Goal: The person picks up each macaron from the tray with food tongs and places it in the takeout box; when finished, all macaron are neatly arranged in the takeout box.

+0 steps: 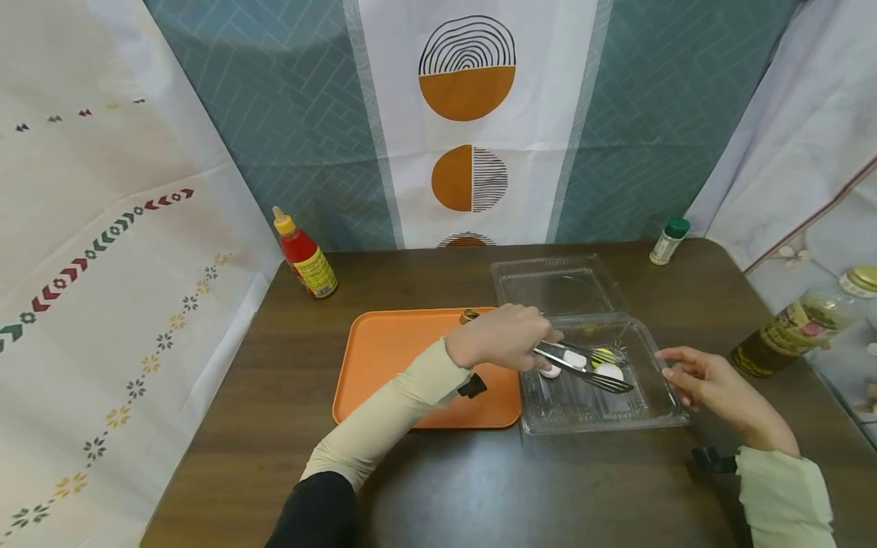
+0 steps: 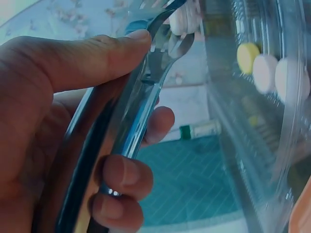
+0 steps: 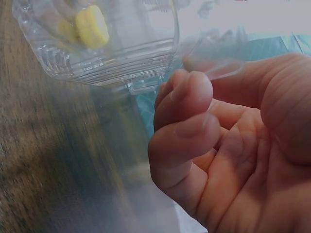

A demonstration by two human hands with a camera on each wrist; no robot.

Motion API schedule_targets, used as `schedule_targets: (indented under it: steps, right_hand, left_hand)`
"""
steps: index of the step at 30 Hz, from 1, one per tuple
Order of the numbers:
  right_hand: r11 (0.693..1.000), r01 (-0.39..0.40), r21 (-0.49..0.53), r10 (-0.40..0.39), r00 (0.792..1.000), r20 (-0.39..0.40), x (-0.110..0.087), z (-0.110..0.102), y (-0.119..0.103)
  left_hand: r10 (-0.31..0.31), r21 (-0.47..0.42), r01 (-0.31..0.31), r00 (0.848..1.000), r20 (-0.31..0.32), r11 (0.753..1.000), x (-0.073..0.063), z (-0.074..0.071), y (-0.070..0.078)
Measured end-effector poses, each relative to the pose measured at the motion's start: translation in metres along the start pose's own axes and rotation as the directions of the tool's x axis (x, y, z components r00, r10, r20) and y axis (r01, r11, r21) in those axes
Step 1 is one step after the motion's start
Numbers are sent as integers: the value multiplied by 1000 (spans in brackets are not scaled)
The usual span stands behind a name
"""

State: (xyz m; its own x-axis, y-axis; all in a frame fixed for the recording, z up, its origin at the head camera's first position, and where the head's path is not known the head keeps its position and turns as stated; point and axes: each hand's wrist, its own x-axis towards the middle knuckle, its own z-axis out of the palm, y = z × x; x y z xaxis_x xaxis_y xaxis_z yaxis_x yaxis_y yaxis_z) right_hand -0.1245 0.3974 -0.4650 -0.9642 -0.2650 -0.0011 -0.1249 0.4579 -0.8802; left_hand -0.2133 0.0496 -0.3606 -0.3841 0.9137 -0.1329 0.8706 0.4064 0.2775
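Note:
My left hand (image 1: 505, 335) grips a pair of metal tongs (image 2: 146, 97), thumb on one arm and fingers curled round the other. A whitish macaron (image 2: 183, 19) sits between the slotted tips of the tongs, over the clear plastic container (image 1: 582, 415). In the container lie a yellow macaron (image 3: 92, 26) and two pale ones, one a white macaron (image 1: 608, 371) by the lower tip. My right hand (image 1: 712, 388) pinches the container's right rim between thumb and fingers. The container's hinged lid (image 1: 548, 285) lies open behind it.
An orange tray (image 1: 384, 365) lies left of the container, partly under my left arm. A red sauce bottle (image 1: 304, 255) stands back left. At the back right is a green-capped shaker (image 1: 669, 240), and an oil bottle (image 1: 802, 327) stands beyond my right hand.

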Motion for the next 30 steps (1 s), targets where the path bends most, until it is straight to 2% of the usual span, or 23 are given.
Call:
schedule_targets:
  steps: [6,16,22,30]
  right_hand:
    - [1000,19,-16,-19,1000,-1,0,-3,0]
    - [999,-23,-41,23,1000,-3,1,-4,-3]
    - [1000,-6,-25,6,1000,-3,0,-3,-3]
    - [999,-14,-29,14,1000,1,-1,0,-2]
  left_hand:
    - [8,74,-10,1000,17,997,21,12,10]
    - [-32,116,31,999,7,993,41,34,17]
    - [-62,116,60,998,15,991,48,41,20]
    - [-87,142,80,995,46,987,49,47,21]
